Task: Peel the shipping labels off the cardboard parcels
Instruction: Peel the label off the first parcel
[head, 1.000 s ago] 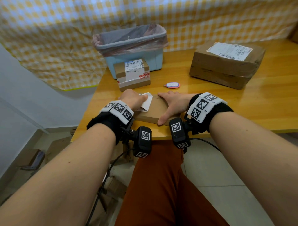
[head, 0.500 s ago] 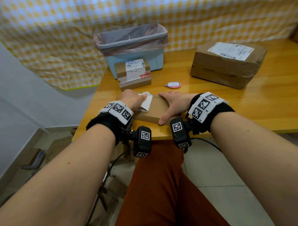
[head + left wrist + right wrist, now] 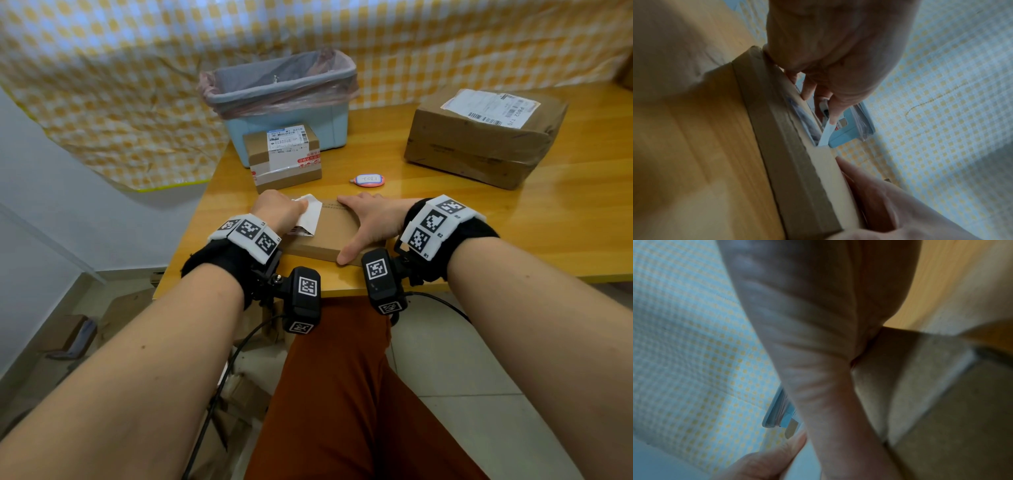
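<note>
A flat cardboard parcel (image 3: pixel 329 233) lies at the table's near edge. My left hand (image 3: pixel 277 210) pinches its white shipping label (image 3: pixel 308 219), whose far end is lifted off the cardboard and folded back. In the left wrist view the label (image 3: pixel 826 131) rises from the parcel (image 3: pixel 793 146) between thumb and fingers. My right hand (image 3: pixel 368 219) lies flat on the parcel's right side, fingers straight, thumb along the near edge. A small labelled parcel (image 3: pixel 282 156) and a large labelled parcel (image 3: pixel 479 137) stand farther back.
A light blue bin (image 3: pixel 284 102) lined with a plastic bag stands behind the small parcel. A pink tag (image 3: pixel 368 180) lies mid-table. A checked cloth (image 3: pixel 102 85) hangs behind the wooden table (image 3: pixel 513 212). Cardboard scraps lie on the floor at the left.
The label's peeled flap stands slightly higher and farther back than a second ago. My right hand has stayed pressed on the parcel.
</note>
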